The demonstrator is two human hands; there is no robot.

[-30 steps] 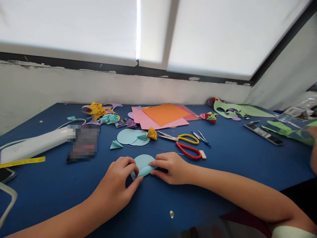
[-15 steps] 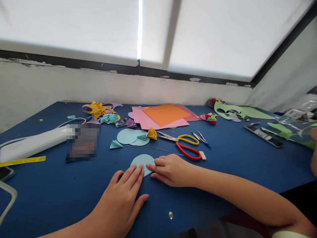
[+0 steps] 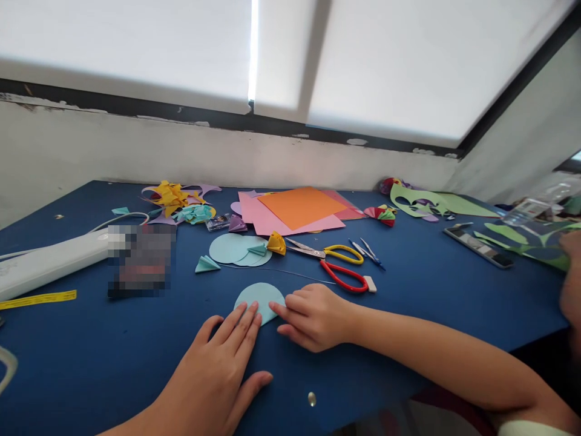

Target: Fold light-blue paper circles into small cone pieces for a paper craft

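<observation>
A light blue paper circle [image 3: 258,297] lies on the blue table, its lower part under my fingers. My left hand [image 3: 222,357] rests flat with fingertips on the paper's lower left and the thumb spread away. My right hand [image 3: 318,316] touches the paper's right side with an extended index finger, its other fingers curled. Behind the circle are more light blue paper circles [image 3: 227,248], small folded blue cones [image 3: 207,264] and a folded yellow piece [image 3: 276,243]. Scissors [image 3: 347,277] with red and yellow handles lie beyond my right hand, beside a white eraser [image 3: 370,284].
Orange and pink sheets [image 3: 302,207] lie at the back, with paper scraps [image 3: 171,197] to their left. A white power strip [image 3: 59,260] is at left, a phone [image 3: 479,247] at right. Another person's hand [image 3: 571,272] shows at the right edge.
My right index finger has shifted slightly on the paper, and more of the circle's right side shows. The view has moved a little, shifting the table items slightly left.
</observation>
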